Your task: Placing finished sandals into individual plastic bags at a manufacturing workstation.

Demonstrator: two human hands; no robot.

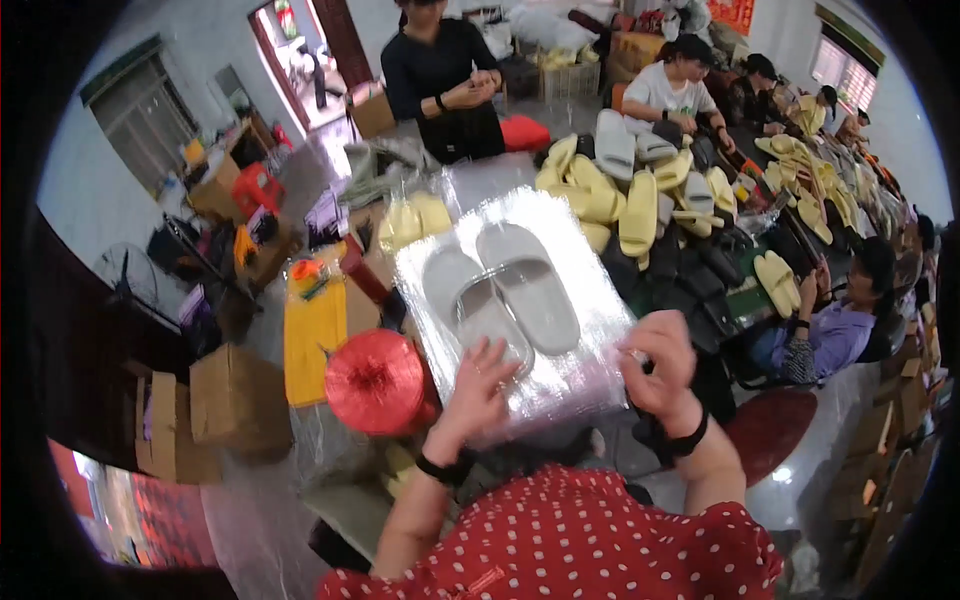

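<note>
A pair of grey slippers [538,300] lies on a stack of shiny clear plastic bags [590,265] in front of me. One slipper overlaps the other at the strap. My left hand [478,392] rests with its fingers stretched over the near end of the left slipper. At the right edge of the stack, my right hand [662,362] has its fingers curled and thumb and fingertips close together by the plastic. Whether film is pinched there is too blurred to make out. Both wrists wear dark bands.
A red roll of plastic twine [374,382] stands left of the bags, beside a yellow sheet [312,335]. Yellow slippers [640,212] and dark ones pile up beyond to the right. Cardboard boxes [240,400] stand at left. Co-workers sit along the right; one person [440,80] stands ahead.
</note>
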